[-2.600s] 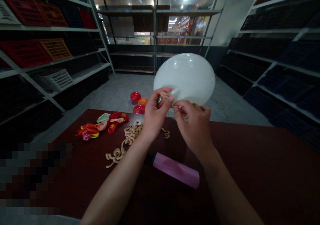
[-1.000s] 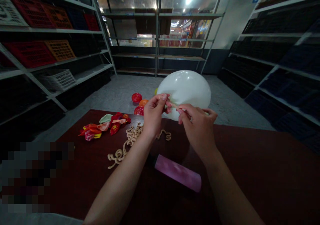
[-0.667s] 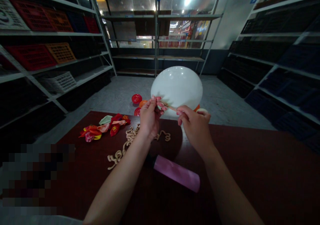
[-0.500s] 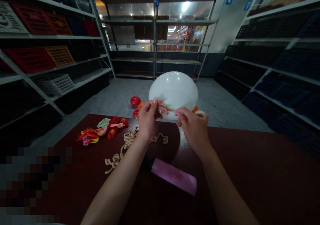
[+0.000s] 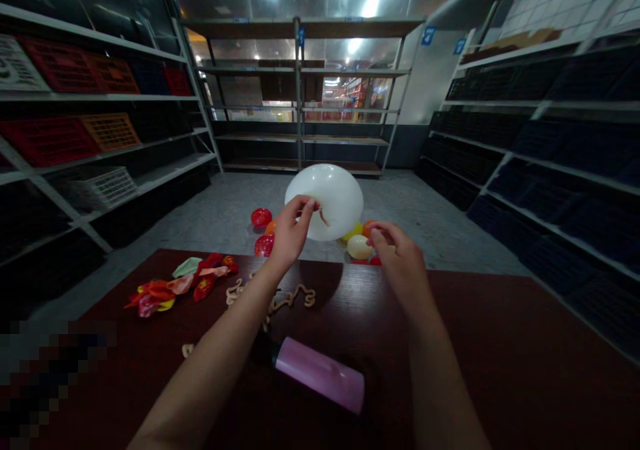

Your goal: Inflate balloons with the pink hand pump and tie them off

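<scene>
My left hand (image 5: 294, 227) is closed in a pinch at the neck of a large inflated white balloon (image 5: 333, 187). A thin tan strand (image 5: 325, 217) hangs loose beside its fingertips, against the balloon. The balloon is held up beyond the far edge of the table. My right hand (image 5: 403, 257) is off to the right, apart from the balloon. Its fingers are loosely curled and nothing shows in them. Below, a pink cylinder (image 5: 320, 375) with a black end lies on the dark red table (image 5: 480, 343). Tan cord (image 5: 300, 295) lies in squiggles, partly hidden behind my left forearm.
Uninflated balloons (image 5: 185, 283) in several colours lie at the table's left. Red balloons (image 5: 261, 217), a cream balloon (image 5: 359, 246) and others rest on the floor (image 5: 395, 197) past the table. Shelving (image 5: 299, 90) stands ahead and on both sides, with crates (image 5: 111, 132) at left.
My right hand has let go at the balloon's neck and moved right, away from my left hand. My left hand still pinches the balloon. The view has tipped up and shifted slightly.
</scene>
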{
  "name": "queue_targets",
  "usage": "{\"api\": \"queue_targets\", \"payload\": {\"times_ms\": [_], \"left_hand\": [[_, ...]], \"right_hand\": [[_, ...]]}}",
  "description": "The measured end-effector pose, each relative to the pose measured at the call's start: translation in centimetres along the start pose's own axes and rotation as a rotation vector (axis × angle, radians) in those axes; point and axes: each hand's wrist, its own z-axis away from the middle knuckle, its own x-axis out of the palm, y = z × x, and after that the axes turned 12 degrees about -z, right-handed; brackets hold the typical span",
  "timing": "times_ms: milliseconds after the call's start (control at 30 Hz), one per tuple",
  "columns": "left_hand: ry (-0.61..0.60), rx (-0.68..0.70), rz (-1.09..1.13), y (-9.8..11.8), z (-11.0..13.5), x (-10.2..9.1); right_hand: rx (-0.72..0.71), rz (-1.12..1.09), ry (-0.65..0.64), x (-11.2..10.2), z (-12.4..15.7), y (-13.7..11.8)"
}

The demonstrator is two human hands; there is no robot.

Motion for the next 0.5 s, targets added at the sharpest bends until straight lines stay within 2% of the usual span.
{"api": "queue_targets", "payload": {"times_ms": [67,167,267,367,500], "left_hand": [[-0.029,0.029,-0.104,-1.6,-2.3,1.1],[-0.217,0.055,-0.208,-4.0,-5.6,3.0],[-0.307,-0.026,-0.26,-5.3,-7.5,4.2],[-0.269,-0.096,-0.285,-5.2,-7.6,3.9],[-0.253,-0.214,-0.275,-4.6,-5.8,1.3]], "right_hand": [[0.013,-0.037,0.02,-0.6,-0.2,0.2],[0.024,-0.066,0.024,-1.4,-0.5,0.7],[0.039,-0.079,0.019,-1.9,-0.6,1.2],[0.045,-0.087,0.046,-2.1,-0.6,1.3],[0.037,-0.085,0.065,-2.2,-0.4,0.4]]}}
